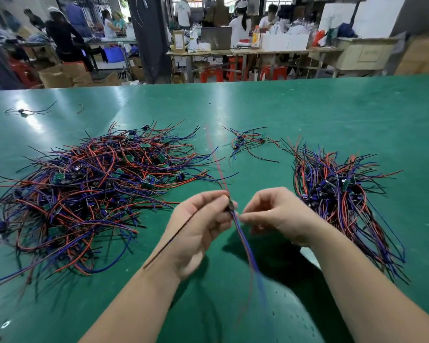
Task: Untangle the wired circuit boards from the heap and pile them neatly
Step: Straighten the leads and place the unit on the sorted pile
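On the left of the green counter [307, 107], the tangled heap [84, 189] of red, blue and black wires and small green boards was by far the larger mass, so most of your job lay ahead. Just right of it, above the counter's near side, your left hand [201, 219] had its grip curled round one wired circuit board [230, 207]. Its blue and red leads [245, 246] hung down towards you, blurred, and a black one trailed across your left wrist. Your right hand [278, 214] met it from the other side, its grip narrow, with the fingertips seeming to pinch those leads just under the board. By my reading you were straightening that piece before laying it down. Farther back, a small loose cluster [250, 142] of a few boards lay apart, not yet sorted. On the right, the combed pile [337, 194], its wires running roughly one way, held the finished pieces. It was a fair share, but smaller than the heap.
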The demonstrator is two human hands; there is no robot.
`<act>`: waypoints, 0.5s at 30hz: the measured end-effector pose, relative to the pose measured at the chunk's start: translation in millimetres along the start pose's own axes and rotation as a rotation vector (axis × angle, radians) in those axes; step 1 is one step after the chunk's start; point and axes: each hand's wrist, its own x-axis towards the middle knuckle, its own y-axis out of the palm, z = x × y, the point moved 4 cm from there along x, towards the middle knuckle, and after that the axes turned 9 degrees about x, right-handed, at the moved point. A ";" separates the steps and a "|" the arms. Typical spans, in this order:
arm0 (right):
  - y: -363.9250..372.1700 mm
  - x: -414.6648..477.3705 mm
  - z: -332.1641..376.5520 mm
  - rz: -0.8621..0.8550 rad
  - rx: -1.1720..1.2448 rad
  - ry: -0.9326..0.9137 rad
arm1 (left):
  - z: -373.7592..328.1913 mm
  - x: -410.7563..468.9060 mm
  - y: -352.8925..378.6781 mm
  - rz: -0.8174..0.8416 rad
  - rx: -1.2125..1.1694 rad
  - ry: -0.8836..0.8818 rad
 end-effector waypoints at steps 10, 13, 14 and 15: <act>37.5 2.7 4.3 -0.097 0.234 -0.274 | 8.4 7.4 -12.4 -0.238 -0.196 -0.042; 34.3 3.0 3.6 -0.115 0.394 -0.220 | 9.0 5.8 -8.4 -0.200 -0.032 -0.018; 33.9 3.5 2.5 -0.103 0.478 -0.176 | 8.0 4.6 -7.3 -0.199 0.024 0.005; 34.1 3.9 2.5 -0.087 0.570 -0.131 | 7.1 3.3 -5.9 -0.195 0.071 0.036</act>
